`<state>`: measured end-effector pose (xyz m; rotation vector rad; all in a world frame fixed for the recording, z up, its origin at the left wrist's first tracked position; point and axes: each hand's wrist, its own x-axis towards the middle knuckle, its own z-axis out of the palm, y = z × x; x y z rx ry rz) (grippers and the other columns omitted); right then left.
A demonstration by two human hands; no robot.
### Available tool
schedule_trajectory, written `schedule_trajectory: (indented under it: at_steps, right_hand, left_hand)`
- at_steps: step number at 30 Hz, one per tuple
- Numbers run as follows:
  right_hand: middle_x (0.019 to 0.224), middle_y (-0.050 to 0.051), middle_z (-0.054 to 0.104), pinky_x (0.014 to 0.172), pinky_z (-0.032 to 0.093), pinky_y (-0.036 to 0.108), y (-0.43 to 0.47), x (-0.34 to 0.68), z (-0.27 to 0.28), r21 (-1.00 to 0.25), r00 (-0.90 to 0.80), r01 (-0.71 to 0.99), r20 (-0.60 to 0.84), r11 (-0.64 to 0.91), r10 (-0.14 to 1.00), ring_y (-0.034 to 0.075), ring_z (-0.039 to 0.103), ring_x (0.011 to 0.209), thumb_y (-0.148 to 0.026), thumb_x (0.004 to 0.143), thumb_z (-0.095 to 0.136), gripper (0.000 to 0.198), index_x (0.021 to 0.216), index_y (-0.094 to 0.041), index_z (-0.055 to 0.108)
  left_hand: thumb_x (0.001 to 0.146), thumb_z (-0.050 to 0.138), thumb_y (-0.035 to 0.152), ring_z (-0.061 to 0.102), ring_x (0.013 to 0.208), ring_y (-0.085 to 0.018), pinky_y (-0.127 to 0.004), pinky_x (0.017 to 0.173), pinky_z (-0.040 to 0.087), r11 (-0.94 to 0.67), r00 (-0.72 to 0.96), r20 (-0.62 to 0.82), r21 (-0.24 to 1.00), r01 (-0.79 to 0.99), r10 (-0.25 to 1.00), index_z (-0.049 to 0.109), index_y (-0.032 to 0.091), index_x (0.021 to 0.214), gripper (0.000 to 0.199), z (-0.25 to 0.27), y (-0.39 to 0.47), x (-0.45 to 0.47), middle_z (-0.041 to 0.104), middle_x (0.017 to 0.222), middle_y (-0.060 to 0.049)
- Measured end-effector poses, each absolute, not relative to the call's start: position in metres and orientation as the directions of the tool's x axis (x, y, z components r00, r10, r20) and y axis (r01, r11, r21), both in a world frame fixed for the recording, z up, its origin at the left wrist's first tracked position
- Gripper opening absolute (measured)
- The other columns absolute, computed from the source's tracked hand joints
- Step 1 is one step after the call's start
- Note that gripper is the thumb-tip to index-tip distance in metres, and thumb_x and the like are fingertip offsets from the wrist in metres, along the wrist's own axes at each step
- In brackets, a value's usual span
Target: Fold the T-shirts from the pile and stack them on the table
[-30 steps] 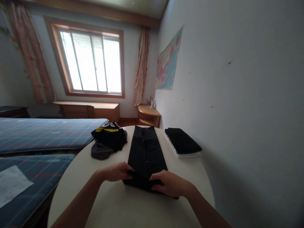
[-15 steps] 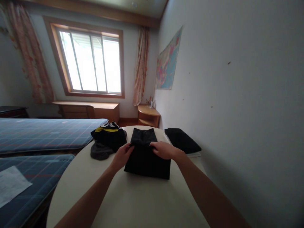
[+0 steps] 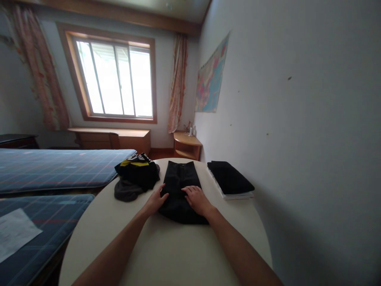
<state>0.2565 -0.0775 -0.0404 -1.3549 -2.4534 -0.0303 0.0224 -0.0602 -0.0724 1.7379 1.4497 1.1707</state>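
Observation:
A folded black garment point(image 3: 182, 212) lies in the middle of the round white table, its narrower end toward the window. At its left edge rests my left hand point(image 3: 156, 199), thumb and fingers apart. My right hand point(image 3: 196, 199) lies palm down over the garment's right half, fingers stretched out and holding nothing. The near edge of the cloth is rounded under. Its exact kind cannot be made out.
A crumpled heap of dark clothes point(image 3: 137, 176) with a yellow patch sits at the table's left. On the right lies a folded black stack point(image 3: 230, 176) with white layers beneath, near the wall point(image 3: 297, 167). Plaid mattresses point(image 3: 59, 171) and a paper sheet point(image 3: 18, 232) are left of the table point(image 3: 184, 254).
Both hands have let go of the upper fold, which now lies flat toward me. My right hand has moved left and nearer, flattening onto the cloth; my left hand has dropped slightly.

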Motion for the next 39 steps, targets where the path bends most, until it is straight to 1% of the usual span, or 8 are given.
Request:
schedule_trajectory:
  at_steps: [3,9,15,21,25,33,36,39]
  right_hand:
    - [0.137,0.007,0.057,0.112,0.030,0.039,-0.085,0.265,-0.045,-0.218,-0.481,0.801,0.322,0.558,0.815,0.022,0.047,0.129,-0.033,0.100,0.041,0.038,0.134,-0.024,0.055]
    - [0.143,0.009,0.051,0.113,0.030,0.042,-0.113,0.279,-0.046,-0.300,-0.481,0.803,0.185,0.516,0.857,0.025,0.043,0.133,-0.041,0.093,0.052,0.048,0.138,-0.024,0.052]
    - [0.128,0.006,0.061,0.104,0.038,0.043,-0.172,0.286,-0.025,-0.357,-0.508,0.779,0.122,0.516,0.852,0.029,0.050,0.120,-0.047,0.084,0.064,0.048,0.128,-0.029,0.059]
    - [0.130,0.008,0.060,0.104,0.038,0.040,-0.206,0.304,-0.018,-0.401,-0.496,0.780,0.070,0.479,0.866,0.027,0.052,0.120,-0.040,0.086,0.062,0.052,0.136,-0.025,0.053]
    - [0.121,0.010,0.061,0.100,0.040,0.040,-0.204,0.316,-0.025,-0.358,-0.396,0.844,0.085,0.399,0.914,0.027,0.054,0.114,-0.033,0.086,0.062,0.035,0.119,-0.021,0.064]
    - [0.107,0.004,0.063,0.090,0.042,0.030,-0.215,0.322,-0.018,-0.472,-0.439,0.790,0.010,0.391,0.898,0.021,0.057,0.100,-0.027,0.075,0.073,0.015,0.088,-0.021,0.067]
    - [0.097,0.001,0.065,0.080,0.042,0.027,-0.223,0.325,-0.006,-0.477,-0.476,0.784,-0.050,0.398,0.878,0.018,0.059,0.089,-0.025,0.074,0.073,0.016,0.088,-0.022,0.066]
    - [0.087,-0.002,0.066,0.070,0.041,0.025,-0.222,0.332,0.012,-0.533,-0.504,0.761,-0.126,0.370,0.855,0.015,0.059,0.078,-0.027,0.078,0.068,0.016,0.093,-0.024,0.064]
  left_hand:
    - [0.079,0.059,0.027,0.062,0.114,-0.026,-0.039,0.103,0.045,-0.233,0.058,0.239,0.822,0.519,0.969,0.057,0.013,0.128,0.051,-0.071,-0.060,0.022,0.068,0.120,-0.012]
    - [0.080,0.056,0.027,0.064,0.107,-0.026,-0.038,0.098,0.047,-0.244,0.172,0.178,0.799,0.550,0.969,0.064,0.016,0.115,0.037,-0.062,-0.079,0.018,0.070,0.113,-0.010]
    - [0.077,0.063,0.031,0.062,0.110,-0.025,-0.037,0.097,0.046,-0.347,0.504,-0.025,0.696,0.629,0.863,0.062,0.021,0.121,0.045,-0.034,-0.117,0.005,0.068,0.118,-0.008]
    - [0.071,0.066,0.023,0.068,0.093,-0.024,-0.030,0.078,0.051,-0.365,0.602,-0.275,0.587,0.723,0.750,0.064,0.019,0.118,0.047,-0.003,-0.149,0.019,0.072,0.106,-0.007]
    - [0.072,0.063,0.021,0.068,0.084,-0.021,-0.028,0.072,0.049,-0.432,0.592,-0.215,0.501,0.750,0.777,0.065,0.021,0.117,0.045,0.004,-0.161,0.025,0.073,0.097,-0.004]
    - [0.071,0.065,0.023,0.067,0.080,-0.019,-0.025,0.063,0.046,-0.452,0.617,-0.291,0.470,0.758,0.731,0.068,0.024,0.106,0.035,0.000,-0.180,0.028,0.072,0.094,-0.001]
    - [0.072,0.062,0.022,0.065,0.073,-0.018,-0.024,0.059,0.043,-0.513,0.657,-0.306,0.435,0.740,0.689,0.069,0.025,0.100,0.028,0.007,-0.190,0.030,0.072,0.087,0.000]
    - [0.075,0.058,0.021,0.063,0.072,-0.017,-0.025,0.060,0.042,-0.551,0.685,-0.235,0.444,0.707,0.689,0.069,0.026,0.098,0.026,0.027,-0.193,0.029,0.071,0.086,0.001]
